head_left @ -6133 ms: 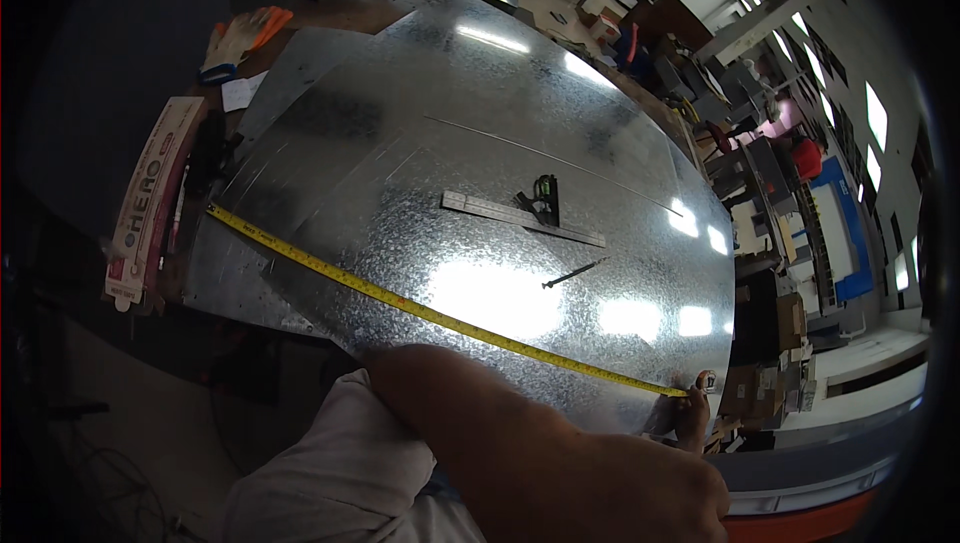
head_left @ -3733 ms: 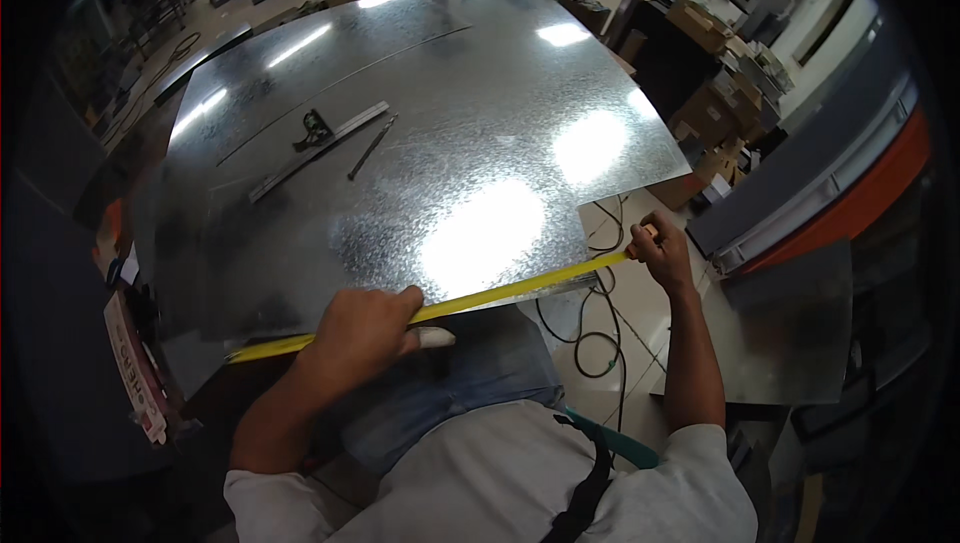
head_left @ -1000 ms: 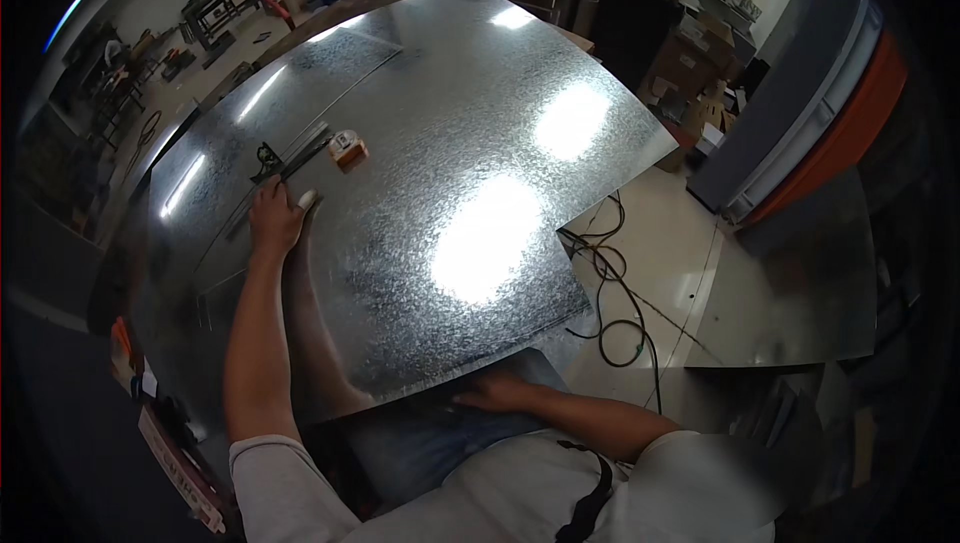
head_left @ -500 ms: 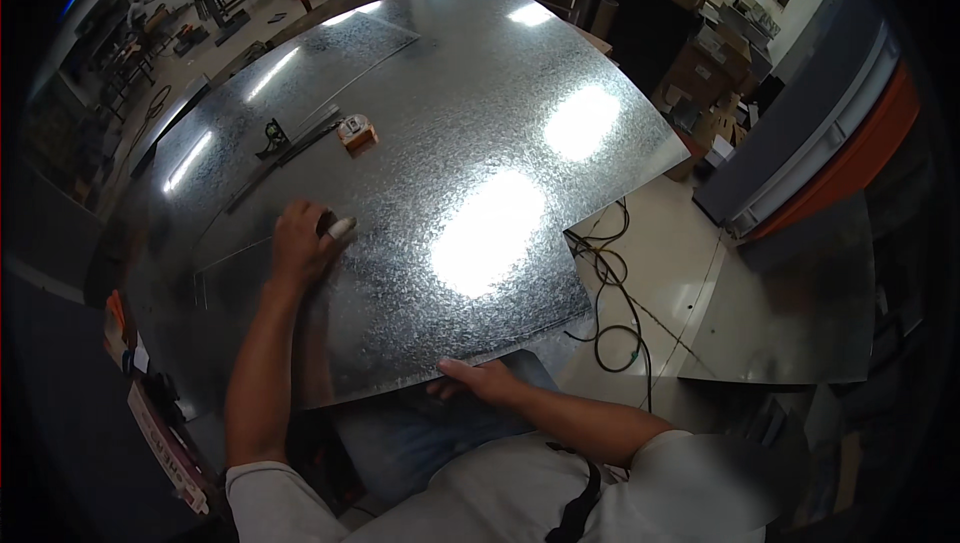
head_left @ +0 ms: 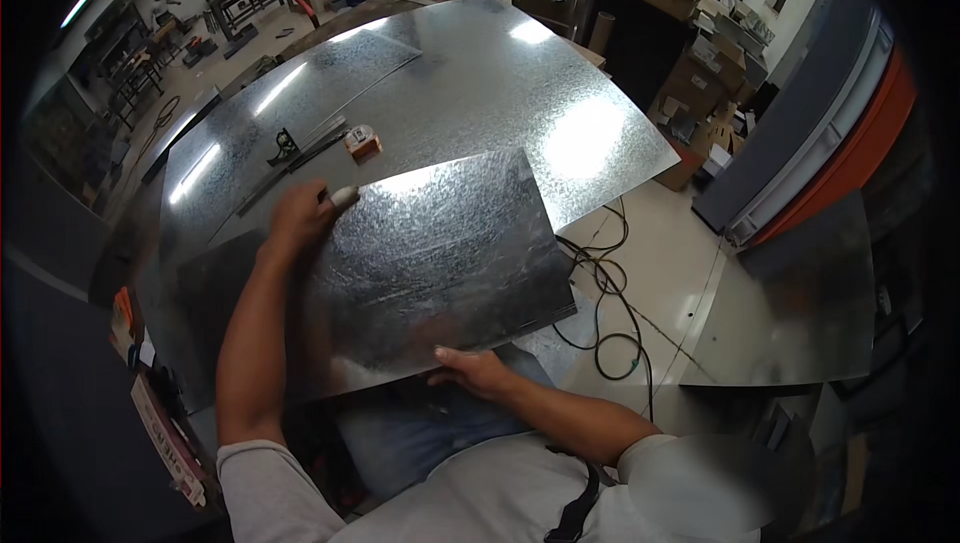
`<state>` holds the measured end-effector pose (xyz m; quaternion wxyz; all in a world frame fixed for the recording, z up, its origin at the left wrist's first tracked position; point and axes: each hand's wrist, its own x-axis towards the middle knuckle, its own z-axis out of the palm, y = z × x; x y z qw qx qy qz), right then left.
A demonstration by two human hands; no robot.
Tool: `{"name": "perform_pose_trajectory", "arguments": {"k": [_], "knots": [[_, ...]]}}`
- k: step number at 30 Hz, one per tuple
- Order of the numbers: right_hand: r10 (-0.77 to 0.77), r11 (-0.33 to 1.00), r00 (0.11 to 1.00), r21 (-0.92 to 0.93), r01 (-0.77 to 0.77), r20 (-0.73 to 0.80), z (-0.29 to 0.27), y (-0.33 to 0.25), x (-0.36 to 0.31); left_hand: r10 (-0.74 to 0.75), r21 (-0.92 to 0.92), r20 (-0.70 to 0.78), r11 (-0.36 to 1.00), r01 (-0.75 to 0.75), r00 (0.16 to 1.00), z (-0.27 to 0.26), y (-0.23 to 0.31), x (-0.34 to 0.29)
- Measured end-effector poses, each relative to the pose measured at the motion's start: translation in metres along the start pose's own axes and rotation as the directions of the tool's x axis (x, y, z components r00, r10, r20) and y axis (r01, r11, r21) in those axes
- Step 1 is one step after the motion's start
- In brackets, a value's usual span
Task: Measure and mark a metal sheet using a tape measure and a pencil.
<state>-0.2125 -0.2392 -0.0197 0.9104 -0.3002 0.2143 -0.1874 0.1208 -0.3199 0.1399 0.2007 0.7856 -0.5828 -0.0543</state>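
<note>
A rectangular galvanized metal sheet is tilted up in front of me, its far edge raised off a larger metal sheet. My left hand is closed on its far left edge; a pale covering shows on one finger there. With the thumb on top and the fingers below, my right hand grips the near edge. Beyond my left hand lie an orange and white tape measure, a small dark square head and a long metal ruler, all on the larger sheet.
Black cables coil on the floor to the right. Another metal sheet leans beside them, near a grey and orange cabinet. Cardboard boxes are stacked at the far right. A distant person is at the far left.
The smaller sheet's far edge has come up off the larger sheet, so its face now tilts toward me. Both hands stay at its edges, the right one a little higher.
</note>
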Motion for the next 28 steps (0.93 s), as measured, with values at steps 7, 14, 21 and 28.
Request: {"name": "perform_pose_trajectory", "arguments": {"k": [7, 14, 21, 28], "knots": [[-0.159, 0.985, 0.987, 0.073, 0.157, 0.02, 0.02, -0.039, -0.017, 0.157, -0.006, 0.048, 0.988, -0.157, 0.986, -0.045, -0.009, 0.01], [-0.318, 0.948, 0.932, -0.059, 0.313, -0.171, 0.061, -0.1, -0.023, 0.17, -0.078, -0.004, 0.982, -0.17, 0.985, -0.124, -0.02, 0.004], [-0.559, 0.828, 0.806, -0.18, 0.531, -0.195, 0.107, -0.148, -0.022, -0.069, -0.175, -0.206, 0.984, 0.032, 0.976, -0.161, -0.01, -0.05], [-0.802, 0.558, 0.597, -0.324, 0.764, 0.027, 0.171, -0.238, 0.004, -0.318, -0.724, -0.37, 0.688, -0.056, 0.873, -0.18, 0.018, -0.108]]}}
